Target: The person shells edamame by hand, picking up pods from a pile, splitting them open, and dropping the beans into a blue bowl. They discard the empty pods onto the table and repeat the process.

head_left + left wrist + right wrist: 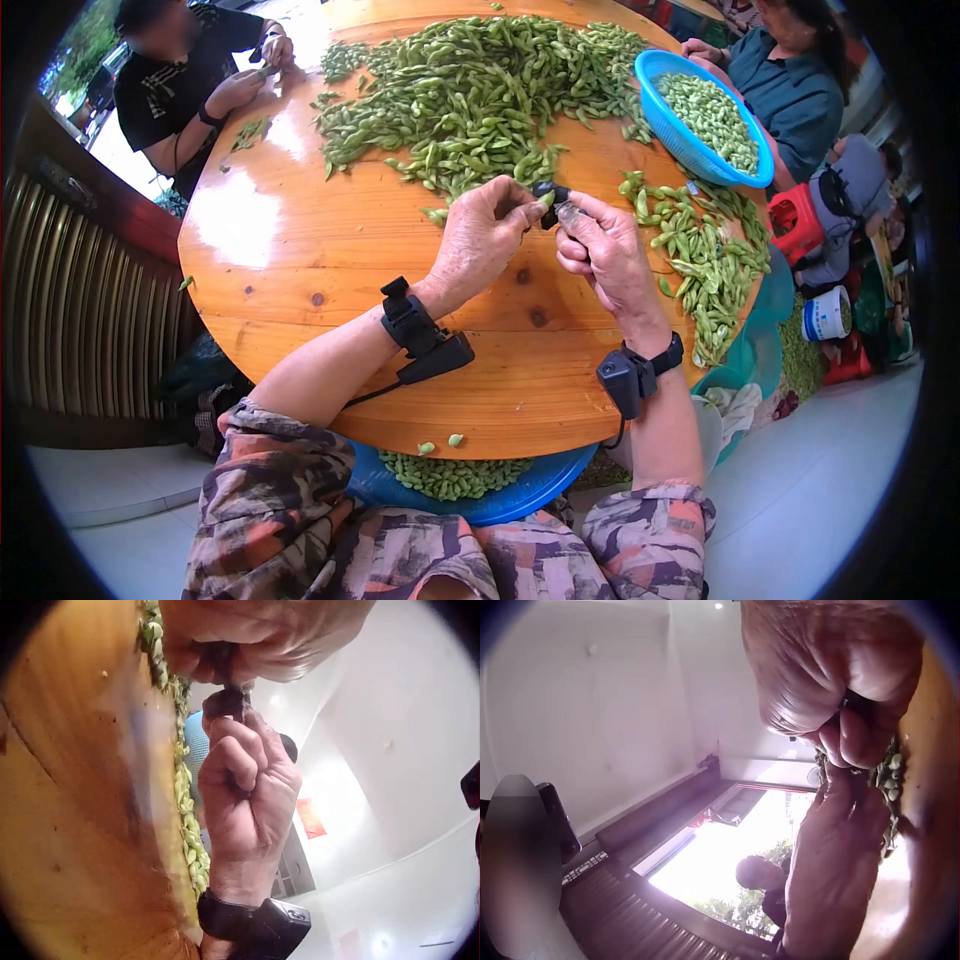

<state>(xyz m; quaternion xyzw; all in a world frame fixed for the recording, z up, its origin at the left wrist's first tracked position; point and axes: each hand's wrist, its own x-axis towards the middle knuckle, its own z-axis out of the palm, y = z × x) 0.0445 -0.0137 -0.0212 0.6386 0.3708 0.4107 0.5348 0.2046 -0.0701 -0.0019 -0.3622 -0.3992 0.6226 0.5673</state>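
Over the wooden table (400, 330), both hands meet at one green soybean pod (546, 199). My left hand (485, 235) pinches it between thumb and forefinger. On the other side, my right hand (605, 245) has its thumb and forefinger at the pod's far end, the other fingers curled into the palm. A small black covering (549, 188) shows at the right fingertips. The left wrist view has the right hand (247, 780) below the left one, fingertips touching. In the right wrist view, the hands hide most of the pod.
A large heap of pods (470, 90) lies beyond the hands, with more pods (710, 260) at right. A blue basket (655, 125) of shelled beans stands at the right edge. Under the near edge sits a blue basin (570, 475) with beans. Two people sit across the table.
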